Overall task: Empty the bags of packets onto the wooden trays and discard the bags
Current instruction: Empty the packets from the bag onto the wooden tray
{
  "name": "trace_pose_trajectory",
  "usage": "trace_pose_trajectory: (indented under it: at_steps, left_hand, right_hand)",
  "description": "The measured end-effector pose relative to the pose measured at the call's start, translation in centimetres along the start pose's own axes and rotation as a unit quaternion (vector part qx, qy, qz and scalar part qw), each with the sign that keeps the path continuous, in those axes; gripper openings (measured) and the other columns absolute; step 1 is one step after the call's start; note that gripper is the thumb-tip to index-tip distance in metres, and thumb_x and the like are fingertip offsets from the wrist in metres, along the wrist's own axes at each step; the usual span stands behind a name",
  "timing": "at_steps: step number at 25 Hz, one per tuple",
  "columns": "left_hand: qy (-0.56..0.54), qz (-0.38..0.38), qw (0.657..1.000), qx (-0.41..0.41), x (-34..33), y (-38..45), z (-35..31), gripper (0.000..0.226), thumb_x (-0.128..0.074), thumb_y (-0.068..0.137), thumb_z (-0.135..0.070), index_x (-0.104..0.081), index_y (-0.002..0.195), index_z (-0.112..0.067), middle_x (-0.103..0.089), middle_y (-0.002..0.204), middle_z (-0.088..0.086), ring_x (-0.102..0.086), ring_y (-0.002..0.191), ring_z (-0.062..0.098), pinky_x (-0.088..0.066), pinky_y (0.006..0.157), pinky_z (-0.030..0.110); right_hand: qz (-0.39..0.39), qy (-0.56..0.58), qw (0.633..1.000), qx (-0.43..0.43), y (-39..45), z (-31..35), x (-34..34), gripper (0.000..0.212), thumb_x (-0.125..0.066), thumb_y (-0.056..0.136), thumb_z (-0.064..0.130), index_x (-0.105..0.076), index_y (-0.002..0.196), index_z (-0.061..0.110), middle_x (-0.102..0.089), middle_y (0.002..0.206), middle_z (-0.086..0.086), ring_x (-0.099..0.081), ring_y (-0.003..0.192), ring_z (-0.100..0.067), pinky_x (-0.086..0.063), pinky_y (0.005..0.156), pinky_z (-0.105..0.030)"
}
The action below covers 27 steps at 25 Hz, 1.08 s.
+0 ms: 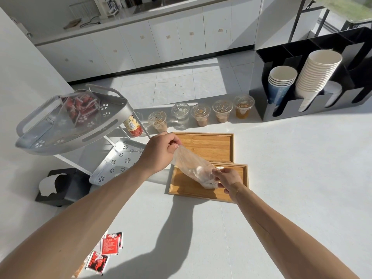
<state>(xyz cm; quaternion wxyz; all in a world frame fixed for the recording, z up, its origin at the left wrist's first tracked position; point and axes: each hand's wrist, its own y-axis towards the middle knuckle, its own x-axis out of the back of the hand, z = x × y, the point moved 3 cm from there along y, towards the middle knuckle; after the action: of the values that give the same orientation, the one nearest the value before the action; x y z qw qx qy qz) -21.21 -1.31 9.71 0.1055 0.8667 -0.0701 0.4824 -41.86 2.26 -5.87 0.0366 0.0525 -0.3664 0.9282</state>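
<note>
Two wooden trays lie on the white counter, the far tray (207, 146) bare and the near tray (187, 188) under my hands. A clear plastic bag (191, 164) hangs tilted over the near tray. My left hand (159, 152) pinches its upper end and my right hand (227, 179) grips its lower end, where pale packets bunch inside. Another clear bag of red packets (80, 107) rests on the top shelf of the silver rack (36, 141).
Several lidded plastic cups (201, 113) line the counter's far edge, next to a red bottle (133, 126). A black holder with paper cup stacks (314, 77) stands at right. A black napkin box (62, 188) sits at left. Red packets (104, 252) lie near the front.
</note>
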Motion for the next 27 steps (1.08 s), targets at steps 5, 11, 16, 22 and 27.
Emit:
trace_pose_trajectory:
  at_steps: [5, 11, 16, 22, 27]
  left_hand:
    - [0.034, -0.006, 0.999, -0.011, 1.2, 0.1, -0.4, 0.015, -0.059, 0.088, -0.005, -0.070, 0.094, -0.012, -0.067, 0.094, 0.006, -0.062, 0.081, 0.022, -0.050, 0.077, 0.035]
    - [0.067, -0.027, 0.997, -0.016, 2.9, 0.0, -0.7, 0.015, -0.057, 0.089, -0.003, -0.069, 0.093, -0.010, -0.066, 0.095, 0.005, -0.058, 0.088, 0.020, -0.047, 0.083, 0.036]
    - [0.104, 0.021, 0.994, -0.023, 2.4, 0.1, -0.9, 0.016, -0.053, 0.092, -0.010, -0.068, 0.096, -0.015, -0.064, 0.102, 0.004, -0.060, 0.094, 0.023, -0.049, 0.085, 0.041]
    - [0.085, -0.001, 0.996, -0.005, 3.3, -0.5, -0.2, 0.017, -0.052, 0.092, -0.009, -0.068, 0.096, -0.015, -0.064, 0.103, 0.003, -0.059, 0.096, 0.022, -0.047, 0.085, 0.038]
    - [0.029, -0.052, 0.998, 0.001, 4.7, -1.9, 0.6, 0.018, -0.055, 0.091, -0.004, -0.069, 0.094, -0.015, -0.066, 0.100, 0.002, -0.055, 0.081, 0.014, -0.042, 0.077, 0.026]
  right_hand:
    - [0.013, 0.011, 1.000, 0.014, -1.0, 0.5, -0.8, 0.025, -0.063, 0.092, 0.027, -0.063, 0.072, 0.014, -0.061, 0.075, -0.002, -0.045, 0.058, -0.013, -0.027, 0.045, -0.023]
    - [0.019, 0.017, 1.000, 0.014, -1.5, 1.3, -2.3, 0.021, -0.062, 0.093, 0.031, -0.064, 0.084, 0.013, -0.066, 0.080, -0.003, -0.049, 0.057, -0.012, -0.033, 0.041, -0.021]
    - [0.038, 0.025, 0.999, -0.009, -1.4, 1.1, -5.3, 0.022, -0.062, 0.094, 0.023, -0.061, 0.077, 0.010, -0.064, 0.071, -0.005, -0.047, 0.050, -0.012, -0.033, 0.044, -0.023]
    - [0.029, 0.057, 0.998, -0.025, -2.3, 1.0, -5.6, 0.019, -0.061, 0.095, 0.021, -0.062, 0.081, 0.008, -0.060, 0.068, -0.003, -0.042, 0.049, -0.012, -0.029, 0.044, -0.023]
    - [0.043, 0.157, 0.987, -0.013, -3.8, 1.2, -4.4, 0.013, -0.063, 0.093, 0.016, -0.064, 0.099, 0.005, -0.073, 0.095, -0.012, -0.049, 0.055, -0.012, -0.031, 0.046, -0.024]
